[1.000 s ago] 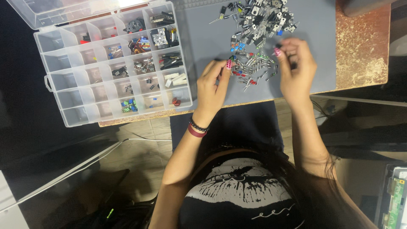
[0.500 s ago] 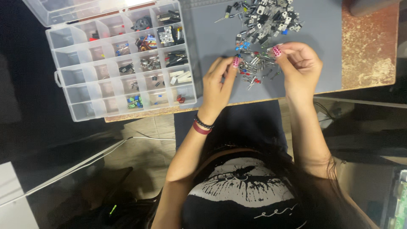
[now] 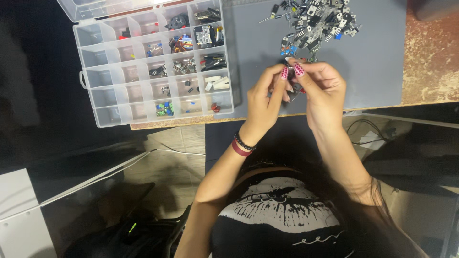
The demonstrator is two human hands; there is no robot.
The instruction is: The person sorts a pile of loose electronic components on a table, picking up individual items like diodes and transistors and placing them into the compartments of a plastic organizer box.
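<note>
My left hand (image 3: 264, 104) and my right hand (image 3: 324, 91) meet fingertip to fingertip just above the front part of the grey mat (image 3: 377, 62). Together they pinch a small electronic component with thin metal leads, mostly hidden by the fingers. Behind the hands, a loose pile of small electronic components (image 3: 318, 21) lies on the mat: black parts with legs, plus blue, red and green bits. A few of them sit right under my fingertips.
A clear plastic organizer box (image 3: 103, 95) with many compartments, several holding small parts, lies open left of the mat, its lid (image 3: 95, 7) folded back. The worn brown table (image 3: 430, 62) ends just before my body. A cable (image 3: 368, 126) hangs below the edge.
Both hands have drawn together from apart, the right hand moving left and toward me until the fingertips meet. The view has shifted, so the box and mat appear further right and higher.
</note>
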